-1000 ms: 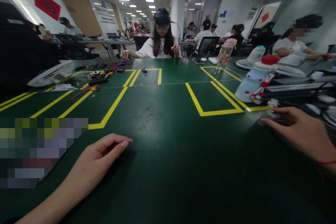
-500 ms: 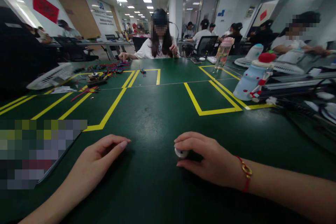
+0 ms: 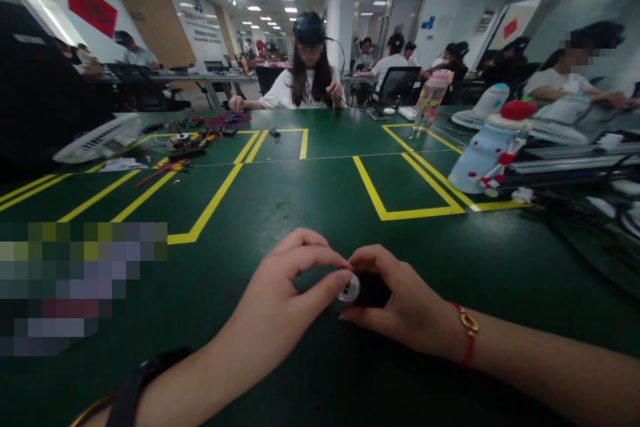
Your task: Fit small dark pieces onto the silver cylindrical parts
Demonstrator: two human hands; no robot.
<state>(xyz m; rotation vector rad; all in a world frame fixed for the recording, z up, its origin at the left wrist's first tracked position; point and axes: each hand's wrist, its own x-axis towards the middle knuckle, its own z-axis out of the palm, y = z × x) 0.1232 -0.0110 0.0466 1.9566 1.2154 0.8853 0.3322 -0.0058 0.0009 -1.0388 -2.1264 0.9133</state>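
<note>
A small round, silvery-grey piece (image 3: 352, 289) with dark holes in its face is held just above or on the green table (image 3: 280, 213), close in front of me. My right hand (image 3: 407, 297) curves round it, fingertips above and thumb below. From the other side my left hand (image 3: 290, 283) pinches at its upper left, the thumb lying on its edge. The fingertips of both hands meet over the piece and hide part of it. Its exact kind I cannot make out.
Yellow tape lines (image 3: 384, 197) mark the table. A blue bottle with a red top (image 3: 473, 157) and a pink-lidded bottle (image 3: 430, 103) stand right. Wires (image 3: 220, 123), a motor-like part (image 3: 181, 142) and a white fan (image 3: 103, 140) lie left. Another person (image 3: 313, 80) sits opposite.
My left hand has come right, from lying apart on the table to the silvery piece. My right hand stays around the piece, its fingers slightly shifted.
</note>
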